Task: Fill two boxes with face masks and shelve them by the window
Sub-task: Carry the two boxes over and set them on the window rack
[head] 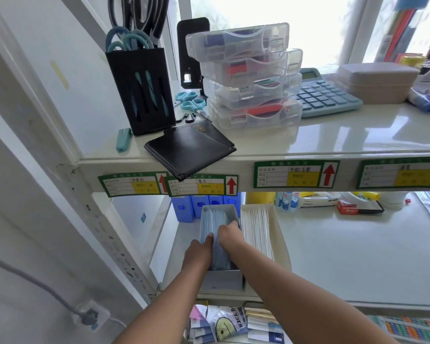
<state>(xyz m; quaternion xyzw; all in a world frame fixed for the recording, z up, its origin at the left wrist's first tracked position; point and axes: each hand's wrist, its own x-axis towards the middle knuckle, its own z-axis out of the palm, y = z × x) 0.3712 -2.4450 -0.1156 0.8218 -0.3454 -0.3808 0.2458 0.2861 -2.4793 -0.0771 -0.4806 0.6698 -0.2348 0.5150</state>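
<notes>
On the middle shelf (333,256) two open boxes stand side by side. The left grey box (224,279) holds upright blue face masks (210,224). To its right, the cream box (279,234) is packed with white face masks (256,227). Both my hands are inside the grey box. My left hand (197,252) presses against the blue masks from the left, thumb up along them. My right hand (230,235) has its fingers curled down over the stack of blue masks, gripping them.
Blue file holders (196,204) stand behind the boxes. The top shelf carries a black wallet (190,150), a stack of clear cases (251,75), a scissor holder (140,90) and a calculator (323,95). Packaged goods lie on the shelf below (233,324).
</notes>
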